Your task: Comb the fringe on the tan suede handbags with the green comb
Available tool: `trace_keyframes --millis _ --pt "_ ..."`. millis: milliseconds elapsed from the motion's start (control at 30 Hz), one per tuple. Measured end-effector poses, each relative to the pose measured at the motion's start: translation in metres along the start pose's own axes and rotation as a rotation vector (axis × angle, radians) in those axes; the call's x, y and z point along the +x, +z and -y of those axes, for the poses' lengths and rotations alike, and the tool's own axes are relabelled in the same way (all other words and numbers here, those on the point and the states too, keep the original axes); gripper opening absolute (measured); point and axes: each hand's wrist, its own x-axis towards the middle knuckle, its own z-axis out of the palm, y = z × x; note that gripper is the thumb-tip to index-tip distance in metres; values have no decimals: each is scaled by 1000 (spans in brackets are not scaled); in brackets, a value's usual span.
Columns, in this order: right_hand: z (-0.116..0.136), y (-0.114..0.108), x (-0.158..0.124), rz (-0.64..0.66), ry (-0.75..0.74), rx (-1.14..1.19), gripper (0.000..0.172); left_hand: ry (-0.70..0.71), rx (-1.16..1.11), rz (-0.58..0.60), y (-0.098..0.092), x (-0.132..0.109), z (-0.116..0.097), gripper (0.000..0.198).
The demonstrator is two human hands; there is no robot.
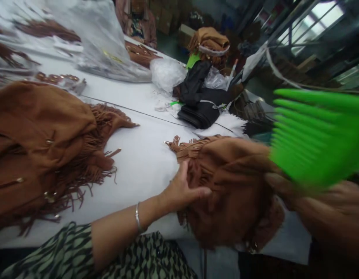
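Observation:
A brown suede fringed garment (226, 182) lies at the near right edge of the white table (144, 155). My left hand (183, 190), with a silver bangle on the wrist, rests on its fringe, thumb up and fingers laid across the fabric. My right hand (284, 186) is blurred at the right, closed round the handle of a large bright green comb (316, 139) raised above the garment.
A pile of more brown fringed garments (42, 147) fills the left of the table. Clear plastic bags (104, 42), black fabric (201, 100) and another brown bundle (210, 42) lie at the far side. Another person (137, 19) sits beyond the table.

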Motion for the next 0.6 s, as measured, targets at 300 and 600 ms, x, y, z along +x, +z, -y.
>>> trace_keyframes --millis 300,600 --pt "-94 160 25 260 517 363 52 -406 -538 -401 -120 -57 110 36" --pt "-93 277 -54 517 456 396 46 -519 -755 -716 -119 -86 129 23"
